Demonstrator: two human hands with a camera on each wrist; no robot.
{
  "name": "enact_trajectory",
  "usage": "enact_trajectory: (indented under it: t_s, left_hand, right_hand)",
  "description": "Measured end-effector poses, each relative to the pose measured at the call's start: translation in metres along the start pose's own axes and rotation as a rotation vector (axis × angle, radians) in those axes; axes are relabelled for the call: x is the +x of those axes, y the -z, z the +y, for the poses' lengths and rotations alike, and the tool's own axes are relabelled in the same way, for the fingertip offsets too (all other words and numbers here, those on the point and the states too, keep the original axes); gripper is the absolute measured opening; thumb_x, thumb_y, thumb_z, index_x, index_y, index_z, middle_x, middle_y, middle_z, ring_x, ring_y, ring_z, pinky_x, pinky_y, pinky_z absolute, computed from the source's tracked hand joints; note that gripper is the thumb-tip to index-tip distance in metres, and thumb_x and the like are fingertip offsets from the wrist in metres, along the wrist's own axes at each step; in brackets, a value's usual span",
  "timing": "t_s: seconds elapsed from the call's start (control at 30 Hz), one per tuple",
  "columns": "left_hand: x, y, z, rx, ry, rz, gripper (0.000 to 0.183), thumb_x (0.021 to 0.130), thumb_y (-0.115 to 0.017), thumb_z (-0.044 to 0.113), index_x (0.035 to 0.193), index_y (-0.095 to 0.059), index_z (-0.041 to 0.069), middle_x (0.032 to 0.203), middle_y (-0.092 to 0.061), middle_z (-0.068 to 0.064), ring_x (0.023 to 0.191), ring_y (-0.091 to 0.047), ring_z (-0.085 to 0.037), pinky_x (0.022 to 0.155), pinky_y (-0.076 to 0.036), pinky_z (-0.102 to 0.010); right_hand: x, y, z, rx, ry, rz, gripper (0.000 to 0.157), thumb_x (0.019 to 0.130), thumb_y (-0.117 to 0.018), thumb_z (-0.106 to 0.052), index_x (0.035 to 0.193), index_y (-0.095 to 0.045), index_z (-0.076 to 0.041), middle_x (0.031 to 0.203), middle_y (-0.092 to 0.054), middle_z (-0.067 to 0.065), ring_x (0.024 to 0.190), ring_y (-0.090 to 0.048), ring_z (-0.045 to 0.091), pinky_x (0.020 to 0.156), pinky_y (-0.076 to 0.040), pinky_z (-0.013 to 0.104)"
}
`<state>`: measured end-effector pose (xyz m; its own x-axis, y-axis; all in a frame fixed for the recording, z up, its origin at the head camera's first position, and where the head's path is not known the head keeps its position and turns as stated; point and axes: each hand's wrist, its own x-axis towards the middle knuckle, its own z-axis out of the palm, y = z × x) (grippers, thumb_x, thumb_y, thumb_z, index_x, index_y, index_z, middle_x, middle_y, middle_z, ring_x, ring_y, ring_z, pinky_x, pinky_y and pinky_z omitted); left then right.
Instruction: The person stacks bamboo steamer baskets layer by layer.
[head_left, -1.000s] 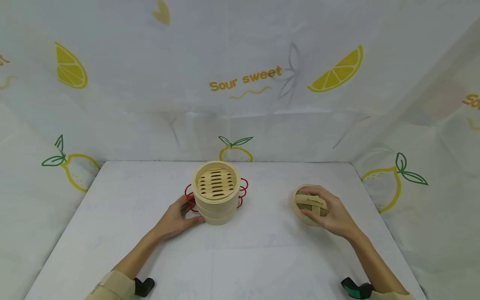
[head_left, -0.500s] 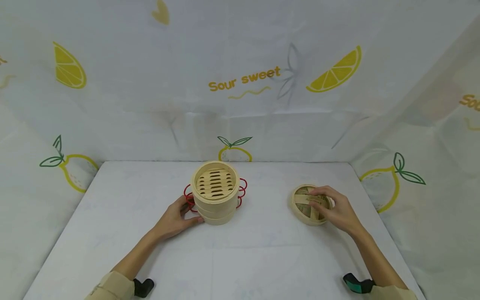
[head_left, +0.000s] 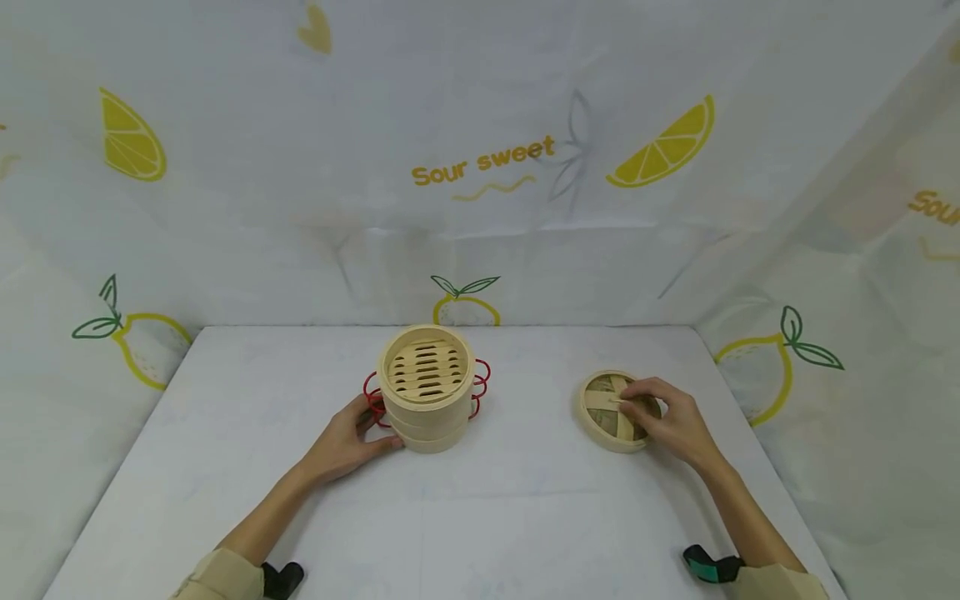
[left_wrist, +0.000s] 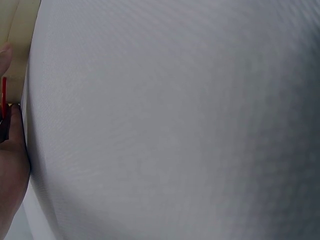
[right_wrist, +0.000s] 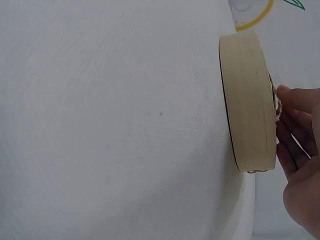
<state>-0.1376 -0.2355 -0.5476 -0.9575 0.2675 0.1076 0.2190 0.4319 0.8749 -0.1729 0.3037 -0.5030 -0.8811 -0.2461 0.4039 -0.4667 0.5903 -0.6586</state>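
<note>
A stack of bamboo steamer baskets (head_left: 429, 421) stands left of the table's middle, its slotted tray facing up and red loops on both sides. My left hand (head_left: 347, 446) grips the stack's lower left side, thumb in front and fingers behind near the red loops. In the left wrist view, only part of that hand (left_wrist: 12, 167) shows beside the basket wall (left_wrist: 22, 50). To the right lies the round bamboo steamer lid (head_left: 600, 421), woven side up. My right hand (head_left: 675, 425) pinches the small handle at its centre; the right wrist view shows the lid (right_wrist: 247, 105) edge-on, close to the table.
White cloth covers the table (head_left: 510, 517). Behind it and at both sides hang white curtains (head_left: 360, 250) with lemon prints. A wide gap of table separates the stack from the lid.
My right hand has gone from spanning the lid's top to pinching its central handle. The left hand keeps its grip on the stack. The head view shifts slightly.
</note>
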Motion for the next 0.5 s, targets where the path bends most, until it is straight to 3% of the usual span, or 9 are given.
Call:
enact_trajectory:
  t_s: [0.2,0.37,0.5]
  left_hand:
    - [-0.002,0.0026,0.0017,-0.021,0.021,-0.007,0.082,0.085,-0.096,0.027,0.153,-0.055,0.008,0.151,-0.064,-0.009,0.145,-0.058,-0.019,0.12,-0.045,-0.009]
    - [-0.0024,0.0014,0.0009,-0.022,0.016,-0.006,0.081,0.085,-0.096,0.026,0.152,-0.055,0.007,0.151,-0.064,-0.01,0.145,-0.059,-0.025,0.121,-0.045,-0.009]
    - [-0.0012,0.0006,0.0005,-0.029,0.008,-0.006,0.08,0.085,-0.096,0.025,0.152,-0.056,0.007,0.151,-0.064,-0.011,0.145,-0.059,-0.022,0.122,-0.045,-0.011]
  right_hand:
    - [-0.0006,-0.0037,0.0019,0.012,-0.003,0.013,0.02,0.086,-0.087,0.005,0.102,-0.08,-0.005,0.105,-0.077,0.017,0.105,-0.064,-0.007,0.097,-0.05,-0.001]
    - [-0.001,-0.006,0.002,0.024,-0.032,0.018,0.018,0.088,-0.086,0.003,0.102,-0.081,-0.006,0.107,-0.077,0.017,0.107,-0.063,-0.009,0.099,-0.049,-0.003]
    - [-0.0015,-0.0069,0.0029,0.017,-0.032,0.03,0.017,0.088,-0.086,0.004,0.101,-0.081,-0.006,0.106,-0.077,0.016,0.107,-0.063,-0.01,0.099,-0.049,-0.003]
